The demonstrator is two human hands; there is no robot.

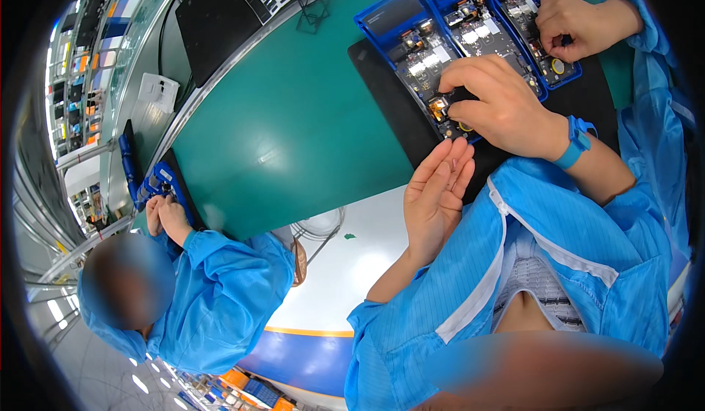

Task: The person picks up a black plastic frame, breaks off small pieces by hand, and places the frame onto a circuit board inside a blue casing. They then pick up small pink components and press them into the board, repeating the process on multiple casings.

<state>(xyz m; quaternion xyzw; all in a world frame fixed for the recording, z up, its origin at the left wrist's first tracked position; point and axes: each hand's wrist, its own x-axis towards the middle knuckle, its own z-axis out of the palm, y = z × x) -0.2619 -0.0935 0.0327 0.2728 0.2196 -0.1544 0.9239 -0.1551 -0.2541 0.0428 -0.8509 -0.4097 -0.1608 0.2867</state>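
Observation:
Three blue holders stand side by side at the upper right, each with a dark circuit board in it. Over the left circuit board (pixel 424 69), my right hand (pixel 507 106) bends its thumb and forefinger round at a small gold-coloured component (pixel 438 108). Anything pinched there is too small to make out. A blue strap (pixel 578 143) circles my right wrist. Just below the board's near end, my left hand (pixel 440 198) is cupped palm up, its thumb against the fingers. Something tiny and pinkish shows between them.
From the right, a co-worker's hand (pixel 580 25) works at the rightmost board (pixel 523 25). Another co-worker (pixel 198 293) bends over a blue holder (pixel 165 179) at left. A black mat (pixel 382 80) lies under the holders on the green table (pixel 286 139). A black wire frame (pixel 313 13) lies farther back.

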